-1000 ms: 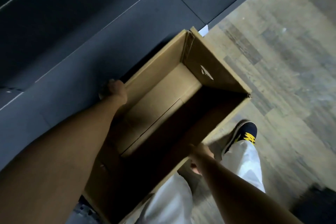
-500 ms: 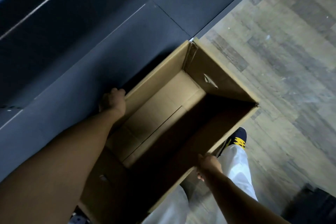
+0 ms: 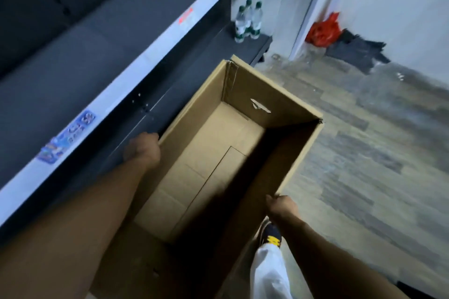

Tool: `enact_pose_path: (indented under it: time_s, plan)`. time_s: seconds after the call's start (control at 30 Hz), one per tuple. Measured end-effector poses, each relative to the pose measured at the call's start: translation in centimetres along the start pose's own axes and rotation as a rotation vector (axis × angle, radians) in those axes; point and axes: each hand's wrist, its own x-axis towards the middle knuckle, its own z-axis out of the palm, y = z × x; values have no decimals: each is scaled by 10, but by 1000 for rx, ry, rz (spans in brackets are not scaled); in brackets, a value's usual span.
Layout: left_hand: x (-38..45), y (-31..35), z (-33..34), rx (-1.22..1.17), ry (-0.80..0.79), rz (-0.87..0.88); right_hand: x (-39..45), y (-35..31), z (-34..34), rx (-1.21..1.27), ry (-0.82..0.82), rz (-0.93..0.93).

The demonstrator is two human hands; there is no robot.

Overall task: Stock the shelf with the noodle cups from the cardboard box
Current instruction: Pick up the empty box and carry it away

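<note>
Box (image 3: 218, 153) is being held at its long rims: left hand (image 3: 142, 150) clamped on the shelf-side rim, right hand (image 3: 281, 206) on the floor-side rim. No cups are being seen inside; stocking is judged finished. Next, the empty box is likely being cleared from beside the shelf (image 3: 136, 56).

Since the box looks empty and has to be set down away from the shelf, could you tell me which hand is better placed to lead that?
Probably the right hand: it grips the cardboard box wall on the open-floor side, while the left hand is wedged against the shelf.
</note>
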Motion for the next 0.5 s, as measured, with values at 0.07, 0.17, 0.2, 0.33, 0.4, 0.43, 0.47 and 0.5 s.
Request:
enact_pose_path:
  time_s: [0.07, 0.17, 0.2, 0.33, 0.4, 0.43, 0.47, 0.5]
  plan:
    - [-2, 35, -39, 39, 19, 34, 2, 2, -46, 86, 30, 15]
    - [-7, 92, -96, 105, 61, 106, -2, 7, -127, 168, 101, 37]
    - [-9, 111, -115, 134, 76, 133, -5, 9, -153, 177, 126, 44]
    - [-12, 195, -186, 207, 147, 215, -8, 23, -257, 238, 267, 70]
    - [-11, 240, -218, 225, 187, 260, -7, 31, -304, 286, 327, 88]
    - [-11, 263, -233, 234, 207, 284, -5, 37, -327, 302, 360, 90]
    - [-11, 286, -248, 242, 226, 309, -4, 42, -350, 307, 388, 102]
    - [-12, 309, -262, 249, 242, 339, -3, 48, -371, 309, 422, 118]
